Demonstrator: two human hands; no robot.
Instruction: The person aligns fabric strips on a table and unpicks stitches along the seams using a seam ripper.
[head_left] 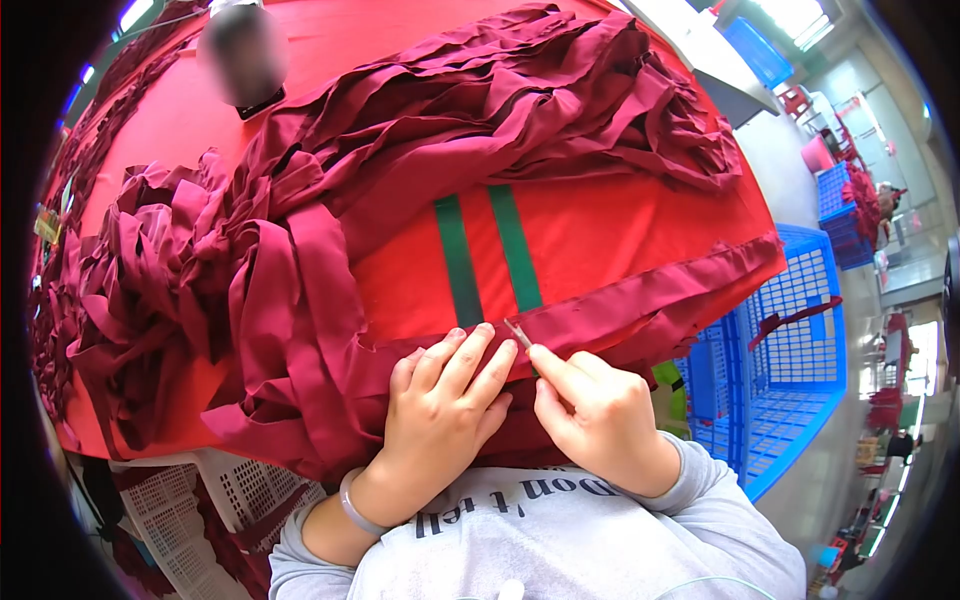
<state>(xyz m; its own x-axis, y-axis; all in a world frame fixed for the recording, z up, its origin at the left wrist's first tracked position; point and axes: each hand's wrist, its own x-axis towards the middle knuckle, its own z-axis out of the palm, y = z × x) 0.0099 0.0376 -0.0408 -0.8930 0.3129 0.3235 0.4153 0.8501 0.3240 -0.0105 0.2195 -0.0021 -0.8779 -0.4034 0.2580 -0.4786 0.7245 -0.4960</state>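
Clamped in the right hand [603,405] was a thin tool [518,333]. I saw the left hand [437,405] resting spread on the cloth [620,298].

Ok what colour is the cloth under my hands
Maroon; the cloth shows best in the head view.

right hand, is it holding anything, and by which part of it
A thin tool, exact type unclear; the right hand holds it by its near end, the tip sticking out.
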